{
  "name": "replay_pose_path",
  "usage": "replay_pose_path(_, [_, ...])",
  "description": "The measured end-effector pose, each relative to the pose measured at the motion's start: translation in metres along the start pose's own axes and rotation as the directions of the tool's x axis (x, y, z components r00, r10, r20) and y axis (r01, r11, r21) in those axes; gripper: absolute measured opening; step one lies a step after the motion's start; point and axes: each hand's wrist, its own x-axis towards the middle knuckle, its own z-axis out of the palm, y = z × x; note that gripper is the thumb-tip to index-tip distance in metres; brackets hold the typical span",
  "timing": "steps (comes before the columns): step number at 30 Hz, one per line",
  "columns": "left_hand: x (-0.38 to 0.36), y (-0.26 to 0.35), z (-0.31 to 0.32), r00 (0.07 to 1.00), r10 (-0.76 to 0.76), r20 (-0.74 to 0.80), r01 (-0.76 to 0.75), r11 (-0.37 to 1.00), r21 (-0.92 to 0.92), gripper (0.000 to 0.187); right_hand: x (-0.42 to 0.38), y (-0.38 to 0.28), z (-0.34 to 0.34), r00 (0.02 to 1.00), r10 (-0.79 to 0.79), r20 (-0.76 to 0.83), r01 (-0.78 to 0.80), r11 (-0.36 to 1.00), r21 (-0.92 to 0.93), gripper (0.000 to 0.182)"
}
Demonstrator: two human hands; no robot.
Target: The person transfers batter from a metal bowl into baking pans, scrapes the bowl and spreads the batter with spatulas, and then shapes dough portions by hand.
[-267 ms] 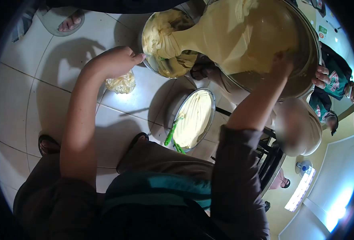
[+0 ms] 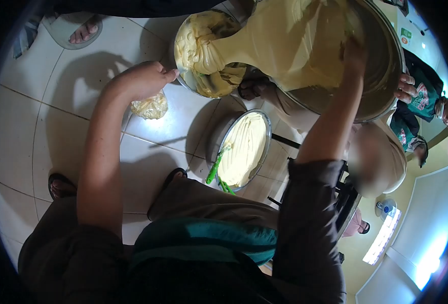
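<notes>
Thick pale-yellow batter (image 2: 269, 43) slides out of a large tilted metal mixing bowl (image 2: 381, 96) into a smaller metal bowl (image 2: 185, 84) that stands on the floor. My left hand (image 2: 150, 78) is closed at the smaller bowl's near rim, thumb on the edge and the other fingers partly hidden. Inside the large bowl, my right hand (image 2: 355, 53) is closed and reaches into the batter by the inner wall; I cannot tell what it holds. Another person's hand (image 2: 406, 88) grips the large bowl's rim on the right.
An oval tub (image 2: 268, 147) of smooth pale batter sits on the tiled floor, with green-handled spatulas (image 2: 213, 171) at its edge. Beside my left hand lies a knotted plastic bag (image 2: 150, 106). A person in beige crouches past the large bowl. A sandalled foot (image 2: 79, 34) is at upper left.
My right hand has moved up and slightly left within the large bowl, along the batter. My left hand stays at the smaller bowl's rim while batter keeps flowing.
</notes>
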Motion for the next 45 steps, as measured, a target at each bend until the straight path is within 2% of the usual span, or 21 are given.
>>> replay_pose_path(2, [0.001, 0.007, -0.003, 0.999, 0.031, 0.009, -0.031, 1.000, -0.006, 0.054, -0.046, 0.023, 0.000, 0.964, 0.249, -0.088, -0.142, 0.770, 0.623, 0.015])
replay_pose_path(5, [0.001, 0.012, -0.008, 0.999, 0.045, 0.012, -0.045, 0.999, 0.008, 0.053, -0.041, 0.108, -0.019, 0.941, 0.303, 0.153, -0.266, 0.378, 0.887, 0.013])
replay_pose_path(7, [0.000, 0.013, -0.006, 0.999, 0.019, 0.047, -0.019, 1.000, 0.009, 0.053, -0.032, 0.113, -0.021, 0.935, 0.334, 0.117, -0.233, 0.332, 0.914, 0.013])
replay_pose_path(9, [-0.004, 0.009, -0.005, 1.000, 0.017, 0.004, -0.017, 0.999, 0.033, 0.053, -0.009, 0.071, 0.001, 0.916, 0.377, -0.136, -0.086, 0.518, 0.851, 0.014])
replay_pose_path(11, [-0.005, 0.006, -0.003, 0.999, 0.001, -0.039, 0.001, 0.999, 0.045, 0.053, 0.055, 0.073, 0.005, 0.982, 0.120, -0.144, 0.001, 0.766, 0.643, 0.017])
replay_pose_path(12, [-0.002, 0.004, -0.002, 1.000, 0.000, -0.025, 0.001, 0.999, 0.036, 0.054, 0.094, 0.063, 0.006, 0.977, -0.193, -0.093, 0.189, 0.980, -0.058, 0.020])
replay_pose_path(14, [0.002, 0.001, 0.000, 1.000, 0.000, 0.009, 0.000, 1.000, 0.023, 0.054, 0.106, 0.050, 0.004, 0.886, -0.437, 0.156, 0.418, 0.607, -0.676, 0.024])
replay_pose_path(17, [0.004, 0.007, 0.003, 0.995, 0.077, 0.057, -0.075, 0.997, -0.035, 0.055, 0.063, 0.056, -0.005, 0.780, -0.607, 0.153, 0.555, 0.559, -0.616, 0.030])
replay_pose_path(19, [-0.006, 0.022, 0.001, 0.987, 0.122, 0.100, -0.096, 0.969, -0.226, 0.054, 0.002, 0.046, 0.000, 0.965, -0.256, -0.058, 0.225, 0.921, -0.318, 0.030])
replay_pose_path(20, [-0.010, 0.028, 0.000, 0.982, 0.149, 0.120, -0.104, 0.942, -0.320, 0.054, -0.028, 0.045, 0.002, 0.964, 0.253, -0.086, -0.249, 0.967, 0.053, 0.027])
replay_pose_path(23, [-0.011, 0.030, 0.003, 0.941, 0.297, 0.159, -0.123, 0.743, -0.658, 0.052, -0.035, 0.120, 0.002, 0.935, 0.348, 0.068, -0.260, 0.541, 0.800, 0.016])
replay_pose_path(27, [-0.009, 0.029, 0.005, 0.957, 0.283, 0.065, -0.160, 0.700, -0.696, 0.054, -0.013, 0.081, 0.011, 0.864, 0.454, -0.217, -0.102, 0.580, 0.808, 0.014])
replay_pose_path(29, [-0.009, 0.027, 0.004, 0.962, 0.271, 0.041, -0.167, 0.701, -0.694, 0.055, 0.055, 0.067, -0.005, 0.929, 0.354, -0.107, -0.234, 0.786, 0.572, 0.018])
replay_pose_path(30, [-0.009, 0.025, 0.005, 0.964, 0.265, 0.031, -0.170, 0.700, -0.694, 0.056, 0.053, 0.026, -0.008, 0.986, 0.155, -0.066, -0.148, 0.984, 0.095, 0.025])
replay_pose_path(31, [-0.007, 0.023, 0.006, 0.962, 0.270, 0.046, -0.163, 0.699, -0.696, 0.057, 0.049, -0.008, -0.009, 0.997, -0.005, 0.071, 0.033, 0.919, -0.394, 0.032])
replay_pose_path(34, [-0.007, 0.024, 0.008, 0.963, 0.256, 0.081, -0.129, 0.704, -0.698, 0.056, 0.072, 0.015, -0.012, 0.852, -0.471, 0.230, 0.522, 0.726, -0.447, 0.038])
replay_pose_path(38, [-0.002, 0.033, 0.013, 0.961, 0.270, 0.058, -0.155, 0.700, -0.697, 0.049, 0.035, 0.120, -0.031, 0.949, -0.257, -0.184, 0.102, 0.801, -0.590, 0.030])
replay_pose_path(39, [-0.004, 0.035, 0.011, 0.963, 0.263, 0.063, -0.146, 0.702, -0.697, 0.049, -0.003, 0.118, -0.024, 0.969, 0.026, -0.248, -0.051, 0.994, -0.096, 0.026])
replay_pose_path(40, [-0.008, 0.037, 0.010, 0.964, 0.257, 0.072, -0.136, 0.705, -0.696, 0.048, -0.039, 0.116, -0.010, 0.940, 0.303, -0.158, -0.213, 0.882, 0.420, 0.023])
replay_pose_path(43, [-0.011, 0.037, 0.011, 0.964, 0.255, 0.070, -0.137, 0.709, -0.692, 0.048, -0.038, 0.126, 0.018, 0.893, 0.414, -0.175, -0.201, 0.716, 0.669, 0.018])
replay_pose_path(45, [-0.011, 0.035, 0.009, 0.964, 0.259, 0.061, -0.151, 0.721, -0.676, 0.049, 0.040, 0.129, 0.019, 0.970, 0.074, -0.230, -0.087, 0.995, -0.046, 0.023])
